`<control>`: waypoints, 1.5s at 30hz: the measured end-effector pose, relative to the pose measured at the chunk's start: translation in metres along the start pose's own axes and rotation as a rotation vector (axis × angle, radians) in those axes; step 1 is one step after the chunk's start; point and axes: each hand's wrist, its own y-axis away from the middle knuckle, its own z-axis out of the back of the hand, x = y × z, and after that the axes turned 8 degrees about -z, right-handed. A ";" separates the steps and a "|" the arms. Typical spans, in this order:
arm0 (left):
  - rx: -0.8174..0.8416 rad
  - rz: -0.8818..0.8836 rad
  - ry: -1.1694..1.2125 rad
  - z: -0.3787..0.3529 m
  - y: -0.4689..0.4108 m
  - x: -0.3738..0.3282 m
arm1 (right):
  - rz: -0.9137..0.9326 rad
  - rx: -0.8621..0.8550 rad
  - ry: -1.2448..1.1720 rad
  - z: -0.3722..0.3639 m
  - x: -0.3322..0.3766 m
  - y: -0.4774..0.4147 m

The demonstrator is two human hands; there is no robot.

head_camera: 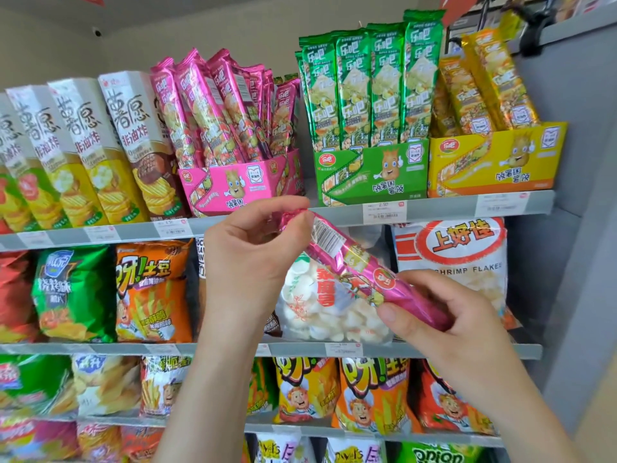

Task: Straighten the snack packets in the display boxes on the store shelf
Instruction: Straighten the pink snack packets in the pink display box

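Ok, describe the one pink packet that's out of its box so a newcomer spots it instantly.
Start at the top shelf and its pink display box. Just below it, one pink packet slants down to the right, its top pinched by the left grip, its bottom held by the right grip. Unlike its neighbours, it sits in no box, barcode showing.

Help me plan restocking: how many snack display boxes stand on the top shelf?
3, side by side: pink display box left, green display box middle, yellow display box right. Others may hide behind.
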 end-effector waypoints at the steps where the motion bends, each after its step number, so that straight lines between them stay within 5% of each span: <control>1: 0.005 0.008 0.000 0.000 0.001 0.000 | 0.007 -0.025 0.006 -0.002 0.000 0.001; 13: 0.086 0.079 -0.038 -0.007 0.013 0.004 | 0.032 -0.202 -0.049 -0.021 0.004 0.009; 20: 0.158 0.205 0.179 -0.016 0.022 0.006 | 0.023 -0.236 -0.066 -0.027 0.005 0.010; 31: 0.249 0.273 0.273 -0.024 0.031 0.006 | 0.095 -0.144 0.005 -0.025 0.001 0.009; 39: 0.013 0.188 0.302 -0.015 0.021 0.009 | -0.106 0.325 -0.312 -0.013 -0.012 0.007; 45: 0.006 0.207 0.341 -0.016 0.023 0.013 | -0.048 0.184 -0.388 -0.029 -0.014 0.013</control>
